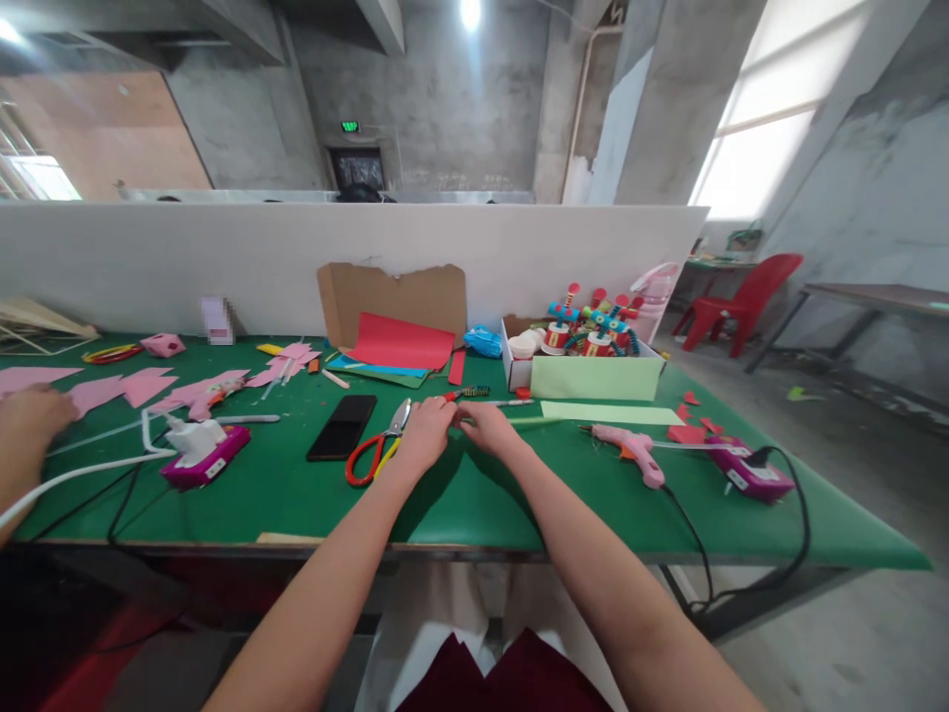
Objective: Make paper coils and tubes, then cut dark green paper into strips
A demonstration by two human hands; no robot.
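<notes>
Paper (148, 386) in pink pieces lies far left of the black smartphone (342, 427), a co-worker's hand (34, 420) at its outer edge. Closer on that side of the phone sit a magenta power strip (226, 460) bearing a white plug (197, 442) and, slightly farther back, a pink glue gun (202, 403). Red-handled scissors (394, 430) lie just right of the phone, blades pointing away from the person. Behind and right of it rests a red sheet (400, 343). The left hand (430, 430), near the phone's right side, is together with the right hand (485, 427), fingertips meeting; whether they pinch anything is hidden, so I cannot tell. A dark striped coil (474, 392), right of the phone, lies just beyond the fingertips. Farther right of the phone come a slim green stick (537, 421) near the right hand, a box (597, 378) of red-and-blue figures (597, 343) behind, a second glue gun (630, 447) and a second power strip (748, 470).
</notes>
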